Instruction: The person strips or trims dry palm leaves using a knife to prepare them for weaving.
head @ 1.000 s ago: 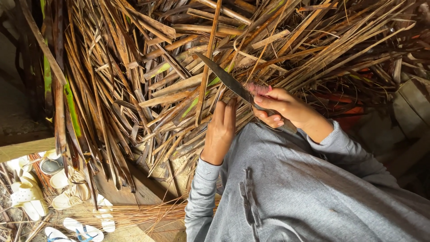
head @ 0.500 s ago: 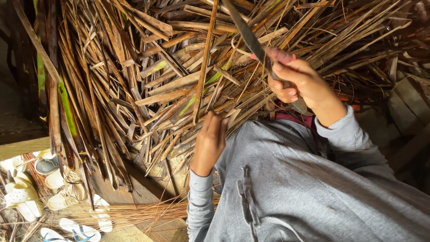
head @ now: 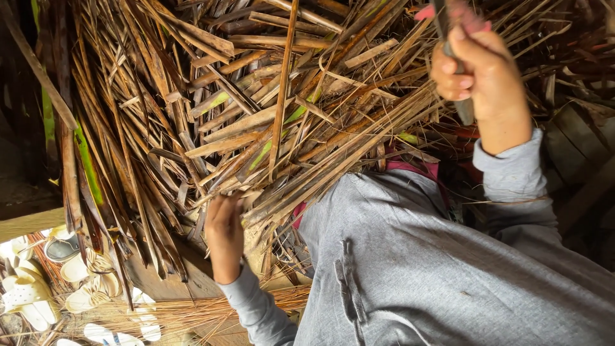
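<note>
At the far left, below the lower left edge of the heap of dried leaf strips, pale sandals are seen scattered on the ground beside a bundle of thin brown fibres. The heap itself, brown with a few green strips along its left side, fills most of the view. One long thin strip is seen standing nearly upright against the middle of the heap. At the lower edge of the heap, just left of its middle, the left hand is pressed into the strips; the fingers are buried among them, so whether its grip is closed on a strip cannot be told. A grey sleeve is seen running down from that wrist. Right of it, below the heap, grey clothing covers the lower right of the view, with a pink edge of cloth showing where it meets the strips. At the upper right of the heap, the right hand is raised, its grip clamped around the handle of a knife, whose dark blade is cut off by the top edge of the view. The knife is held above the strips, apart from the left hand.
</note>
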